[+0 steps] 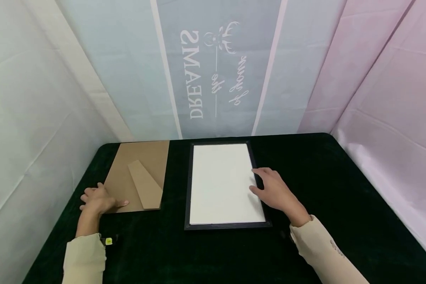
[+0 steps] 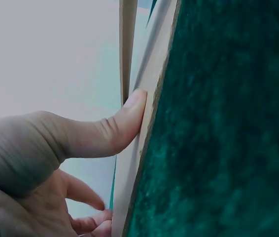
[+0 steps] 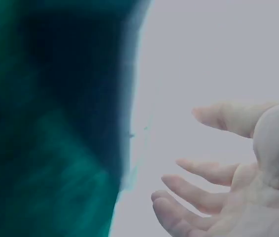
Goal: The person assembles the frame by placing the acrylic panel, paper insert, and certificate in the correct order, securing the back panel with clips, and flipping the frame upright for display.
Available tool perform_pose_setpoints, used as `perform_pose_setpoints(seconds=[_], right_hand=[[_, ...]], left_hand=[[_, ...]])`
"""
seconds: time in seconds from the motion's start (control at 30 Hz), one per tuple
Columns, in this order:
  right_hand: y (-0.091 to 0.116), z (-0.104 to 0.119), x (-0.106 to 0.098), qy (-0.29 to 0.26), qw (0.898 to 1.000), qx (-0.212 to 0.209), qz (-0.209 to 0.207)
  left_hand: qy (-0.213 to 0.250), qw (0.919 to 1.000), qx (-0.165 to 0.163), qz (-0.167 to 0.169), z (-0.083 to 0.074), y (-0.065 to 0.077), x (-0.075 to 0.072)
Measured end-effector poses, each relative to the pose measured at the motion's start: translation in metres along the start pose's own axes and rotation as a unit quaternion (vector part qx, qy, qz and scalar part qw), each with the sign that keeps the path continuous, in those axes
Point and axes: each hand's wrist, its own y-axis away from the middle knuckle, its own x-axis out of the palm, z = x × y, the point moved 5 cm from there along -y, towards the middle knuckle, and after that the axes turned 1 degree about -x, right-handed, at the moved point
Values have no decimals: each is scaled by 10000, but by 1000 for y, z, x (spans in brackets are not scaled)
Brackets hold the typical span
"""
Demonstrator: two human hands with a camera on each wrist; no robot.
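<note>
A brown backing board with a folded easel leg lies at the left on the dark green cloth. My left hand is at its near left corner; the thumb rests on the board's face and the other fingers spread past its left edge. To the right of the board lies a black picture frame with a white sheet filling it. My right hand hovers at the frame's right side, fingers apart and holding nothing. In the right wrist view its fingers are loosely extended.
The dark green cloth covers the table with rounded far corners. A pale blue printed curtain hangs behind it. A white curtain stands on the left, and a pinkish one on the right.
</note>
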Motion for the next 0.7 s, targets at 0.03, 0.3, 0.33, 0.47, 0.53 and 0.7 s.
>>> perform_pose_setpoints(seconds=[0.03,0.3,0.33,0.47,0.53,0.7], right_hand=[[0,10,-2,-53,9999,-126,13],[-1,94,0,-814,9878,-1212,539],[-2,103,3,-962,9847,-1316,614],[-7,136,27,-1593,9656,-1743,1087],[-8,150,43,-1868,9535,-1900,1405],[-9,174,73,-2056,9417,-1969,1792]], left_hand=[[-31,10000,-19,-5,1,0,0],[322,9994,-85,64,5,1,0],[385,9992,-82,72,6,1,0],[529,9986,-67,35,6,2,-1],[556,9984,-49,7,6,2,-1],[488,9988,-22,-15,3,2,0]])
